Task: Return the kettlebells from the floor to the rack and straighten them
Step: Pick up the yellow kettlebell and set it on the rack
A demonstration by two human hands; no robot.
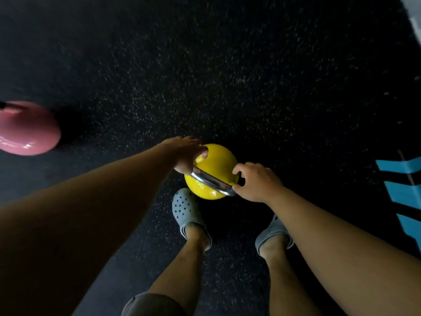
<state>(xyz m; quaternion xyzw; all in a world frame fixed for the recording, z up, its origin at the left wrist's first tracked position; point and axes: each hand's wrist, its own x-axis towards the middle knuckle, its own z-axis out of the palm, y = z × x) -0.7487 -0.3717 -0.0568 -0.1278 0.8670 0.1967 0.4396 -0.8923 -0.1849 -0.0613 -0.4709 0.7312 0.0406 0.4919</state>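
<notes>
A yellow kettlebell (217, 164) with a shiny steel handle (211, 182) stands on the black speckled floor just ahead of my feet. My left hand (186, 153) wraps the far left end of the handle, fingers curled down over the ball. On the handle's near right end rests my right hand (257, 182), fingers closed around it. A pink kettlebell (27, 131) sits on the floor at the far left, partly cut off by the frame edge. No rack is in view.
My two feet in grey perforated clogs (185, 208) stand right behind the yellow kettlebell. Blue floor markings (403, 190) run along the right edge. A pale strip (413, 17) shows at the top right corner.
</notes>
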